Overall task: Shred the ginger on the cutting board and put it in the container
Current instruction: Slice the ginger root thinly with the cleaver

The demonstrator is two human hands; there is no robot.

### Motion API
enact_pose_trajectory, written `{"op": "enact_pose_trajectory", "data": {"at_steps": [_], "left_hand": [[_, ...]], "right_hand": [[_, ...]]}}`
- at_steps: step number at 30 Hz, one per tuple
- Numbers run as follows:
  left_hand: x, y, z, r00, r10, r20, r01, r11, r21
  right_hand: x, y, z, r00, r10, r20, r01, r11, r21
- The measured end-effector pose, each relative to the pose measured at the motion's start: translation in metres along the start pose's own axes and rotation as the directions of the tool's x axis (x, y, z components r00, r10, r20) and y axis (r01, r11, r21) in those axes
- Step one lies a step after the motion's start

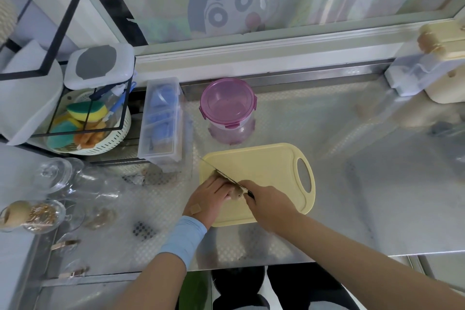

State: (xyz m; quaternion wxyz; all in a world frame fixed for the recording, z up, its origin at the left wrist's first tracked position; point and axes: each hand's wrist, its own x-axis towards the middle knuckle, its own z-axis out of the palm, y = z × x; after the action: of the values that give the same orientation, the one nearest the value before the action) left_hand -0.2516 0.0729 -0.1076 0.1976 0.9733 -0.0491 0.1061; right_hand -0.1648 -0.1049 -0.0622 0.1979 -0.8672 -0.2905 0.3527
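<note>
A pale yellow cutting board [266, 166] lies on the steel counter. On its near left part sits a brownish piece of ginger [236, 192]. My left hand [211, 196] holds the ginger down with curled fingers. My right hand [269, 202] grips the dark handle of a knife [221, 173], whose blade runs up-left across the ginger beside my left fingers. Behind the board stands a clear round container [230, 111] with a pink clip-on lid that is closed.
A clear plastic box [161, 118] with blue items stands left of the container. A wire rack with a sponge basket [90, 123] is at far left. Glass jars [57, 176] crowd the near left. A cream appliance [442, 58] sits at back right.
</note>
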Motion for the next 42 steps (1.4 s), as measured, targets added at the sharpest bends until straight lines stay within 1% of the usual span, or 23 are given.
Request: {"op": "enact_pose_trajectory", "data": {"at_steps": [7, 11, 16, 20, 24, 28, 34, 37, 42], "left_hand": [[-0.006, -0.002, 0.005, 1.000, -0.003, -0.005, 0.003, 1.000, -0.007], [-0.006, 0.000, 0.004, 0.999, 0.006, -0.052, -0.007, 1.000, -0.015], [-0.009, -0.001, 0.006, 0.996, 0.008, -0.088, -0.009, 1.000, -0.014], [-0.008, 0.002, 0.004, 0.998, -0.010, -0.060, 0.008, 0.999, -0.034], [-0.006, 0.001, 0.004, 0.998, -0.004, -0.068, 0.001, 0.999, -0.034], [-0.008, -0.001, 0.007, 0.999, 0.002, -0.054, -0.002, 1.000, 0.012], [-0.007, -0.002, 0.008, 0.999, -0.019, -0.034, 0.021, 0.998, 0.066], [-0.007, -0.001, 0.007, 0.999, -0.039, -0.032, 0.041, 0.998, 0.042], [-0.005, 0.006, 0.003, 0.995, -0.072, -0.072, 0.069, 0.997, -0.046]], "right_hand": [[-0.028, 0.005, 0.016, 0.997, 0.018, -0.079, -0.017, 1.000, 0.016], [-0.034, 0.009, 0.018, 0.996, 0.043, -0.072, -0.039, 0.998, 0.050], [-0.034, 0.008, 0.016, 0.997, 0.035, -0.072, -0.033, 0.999, 0.022], [-0.037, 0.007, 0.015, 0.997, 0.042, -0.066, -0.041, 0.999, 0.012], [-0.033, 0.007, 0.011, 0.996, 0.062, -0.058, -0.063, 0.998, -0.019], [-0.030, 0.008, 0.004, 0.997, 0.050, -0.051, -0.055, 0.995, -0.085], [-0.027, 0.009, 0.003, 0.998, 0.031, -0.058, -0.037, 0.993, -0.108], [-0.027, 0.009, 0.004, 0.998, 0.023, -0.056, -0.030, 0.993, -0.119], [-0.026, 0.008, 0.002, 0.999, 0.016, -0.040, -0.020, 0.992, -0.122]]}}
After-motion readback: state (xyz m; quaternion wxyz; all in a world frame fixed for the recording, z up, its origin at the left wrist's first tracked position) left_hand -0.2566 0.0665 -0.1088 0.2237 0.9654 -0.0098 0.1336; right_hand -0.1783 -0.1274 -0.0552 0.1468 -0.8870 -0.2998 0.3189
